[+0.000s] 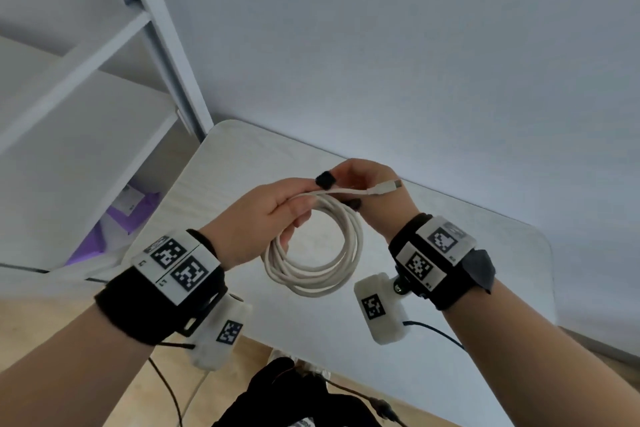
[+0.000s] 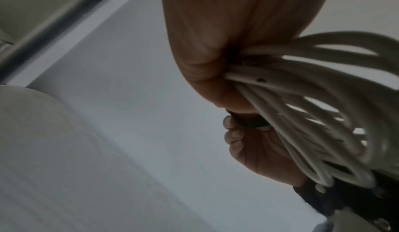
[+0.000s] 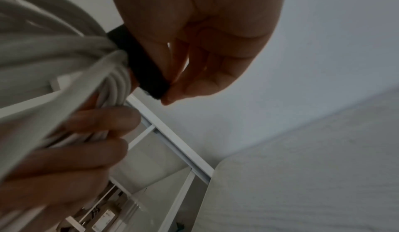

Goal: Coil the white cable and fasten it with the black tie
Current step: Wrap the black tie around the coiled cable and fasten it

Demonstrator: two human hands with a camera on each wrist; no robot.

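Above the pale worktop [image 1: 450,253], we see both hands raised with the white cable [image 1: 311,274] wound into a round coil that hangs in the air between the wrists. Our left hand [image 1: 263,218] closes its grip around the top of the coil, fingers curled over the bunched strands, as the left wrist view shows up close. Just beyond it, our right hand [image 1: 374,191] pinches the free end of the black tie [image 1: 325,180] between thumb and fingertips; in the right wrist view the dark strap runs from the gathered loops up to that pinch. A short cable tail with its plug [image 1: 384,188] sticks out to the right across the right hand. Both wrists carry black bands with coded marker tiles. Farther off to the left stands a white shelf unit [image 1: 104,80], something purple [image 1: 114,229] low in it, before a plain grey wall [image 1: 415,45].
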